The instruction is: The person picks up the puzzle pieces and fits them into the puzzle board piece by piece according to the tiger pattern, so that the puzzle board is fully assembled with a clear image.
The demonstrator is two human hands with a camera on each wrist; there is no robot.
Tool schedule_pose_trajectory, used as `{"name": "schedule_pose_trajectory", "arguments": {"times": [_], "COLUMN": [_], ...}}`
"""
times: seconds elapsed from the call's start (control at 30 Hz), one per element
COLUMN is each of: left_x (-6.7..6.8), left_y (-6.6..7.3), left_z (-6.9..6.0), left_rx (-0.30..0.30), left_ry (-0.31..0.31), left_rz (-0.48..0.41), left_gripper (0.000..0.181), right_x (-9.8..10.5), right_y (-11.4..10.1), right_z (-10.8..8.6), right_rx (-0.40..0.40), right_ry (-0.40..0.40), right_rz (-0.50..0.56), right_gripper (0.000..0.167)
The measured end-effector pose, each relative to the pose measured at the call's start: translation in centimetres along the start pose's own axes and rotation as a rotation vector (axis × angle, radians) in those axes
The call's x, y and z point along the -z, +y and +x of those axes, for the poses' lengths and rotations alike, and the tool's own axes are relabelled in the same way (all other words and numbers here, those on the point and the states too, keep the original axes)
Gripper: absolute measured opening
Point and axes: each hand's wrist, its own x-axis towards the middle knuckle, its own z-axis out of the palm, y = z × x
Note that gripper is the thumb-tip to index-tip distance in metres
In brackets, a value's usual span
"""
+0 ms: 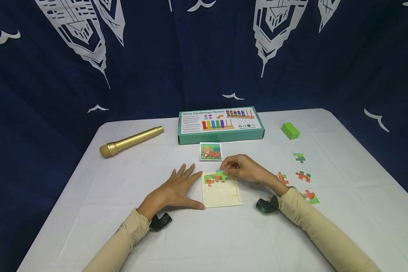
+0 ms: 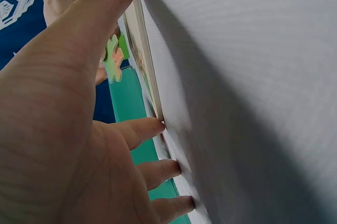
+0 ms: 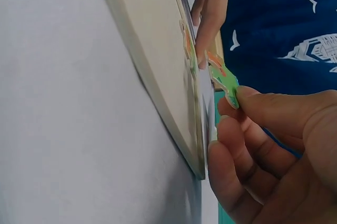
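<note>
A wooden puzzle board (image 1: pixel 222 196) lies flat on the table with one green-and-orange puzzle piece (image 1: pixel 209 180) in its upper left corner. My right hand (image 1: pixel 244 168) pinches another green-and-orange puzzle piece (image 3: pixel 226 79) between thumb and fingers. In the right wrist view this piece is raised off the board and tilted. My left hand (image 1: pixel 178 189) is spread on the table, its thumb and index finger touching the board's left edge. Just beyond the board is a picture card (image 1: pixel 210 152) of a tiger.
Several loose puzzle pieces (image 1: pixel 303 176) lie on the right, some partly hidden by the right arm. A green block (image 1: pixel 290 130) sits behind them. At the back stands a Ring Challenge Game box (image 1: pixel 221 136), with a gold microphone (image 1: pixel 132 141) to its left.
</note>
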Motion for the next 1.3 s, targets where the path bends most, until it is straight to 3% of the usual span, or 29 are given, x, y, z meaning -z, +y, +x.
{"name": "schedule_pose_trajectory", "arguments": {"times": [0.63,1.3], "left_x": [0.0,0.0], "left_y": [0.0,0.1], "left_z": [0.0,-0.1], "left_rx": [0.01,0.01], "left_ry": [-0.002,-0.003], "left_rz": [-0.008,-0.012], "left_gripper": [0.11,0.109], "right_x": [-1.0,-1.6], "right_y": [0.9,0.6], "right_z": [0.5,0.5], "right_rx": [0.003,0.044], "right_ry": [-0.007,0.039], "right_rz": [-0.016,-0.158], "right_gripper": [0.01,0.011]}}
